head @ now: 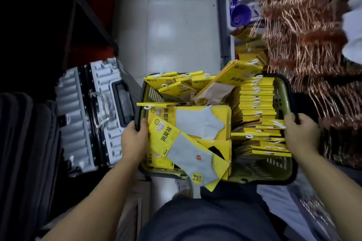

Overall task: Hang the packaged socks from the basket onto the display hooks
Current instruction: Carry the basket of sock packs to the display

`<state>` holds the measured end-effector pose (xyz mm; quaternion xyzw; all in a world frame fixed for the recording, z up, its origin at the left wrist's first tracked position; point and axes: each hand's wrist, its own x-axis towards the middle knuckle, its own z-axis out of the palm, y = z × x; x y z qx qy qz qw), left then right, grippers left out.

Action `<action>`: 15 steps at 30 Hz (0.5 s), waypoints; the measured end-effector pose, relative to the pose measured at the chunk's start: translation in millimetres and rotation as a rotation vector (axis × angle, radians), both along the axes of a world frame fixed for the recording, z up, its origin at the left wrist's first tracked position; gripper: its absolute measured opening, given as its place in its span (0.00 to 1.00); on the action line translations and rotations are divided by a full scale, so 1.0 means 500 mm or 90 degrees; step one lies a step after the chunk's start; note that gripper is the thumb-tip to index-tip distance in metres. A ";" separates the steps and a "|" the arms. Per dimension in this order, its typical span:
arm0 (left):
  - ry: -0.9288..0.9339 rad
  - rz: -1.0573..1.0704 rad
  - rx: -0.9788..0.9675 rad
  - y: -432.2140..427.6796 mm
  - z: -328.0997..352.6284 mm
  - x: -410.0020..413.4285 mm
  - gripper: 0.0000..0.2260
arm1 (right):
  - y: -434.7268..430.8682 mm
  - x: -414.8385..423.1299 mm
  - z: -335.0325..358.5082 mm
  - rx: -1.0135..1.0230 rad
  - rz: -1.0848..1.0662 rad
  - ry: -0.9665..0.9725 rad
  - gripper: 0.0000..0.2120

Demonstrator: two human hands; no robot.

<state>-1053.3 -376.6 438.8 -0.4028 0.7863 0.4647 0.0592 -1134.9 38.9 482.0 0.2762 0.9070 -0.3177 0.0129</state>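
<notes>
A green basket [282, 94] with a black rim hangs in front of me, full of yellow sock packs. My left hand [134, 139] grips the basket's left edge, and my right hand [301, 133] grips its right edge. One pack with a grey sock [188, 152] lies slanted on top near the left, its corner over the near rim. Several packs [256, 107] stand in a row on the right side. More yellow packs [248, 45] hang on the display at the right. The hooks themselves are hidden.
A silver ribbed suitcase [86, 115] and a dark suitcase [25, 143] stand at my left. Copper-coloured fringe goods [305, 31] hang at the right, above the basket. Pale floor tiles [176, 17] run ahead down the aisle.
</notes>
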 end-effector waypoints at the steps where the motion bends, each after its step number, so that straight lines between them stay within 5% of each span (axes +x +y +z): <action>1: 0.002 0.003 -0.007 -0.010 0.003 -0.037 0.17 | -0.009 -0.038 -0.002 -0.005 -0.001 -0.002 0.20; 15: -0.007 0.063 -0.051 -0.135 0.038 -0.580 0.20 | -0.154 -0.638 -0.029 -0.067 0.056 -0.027 0.18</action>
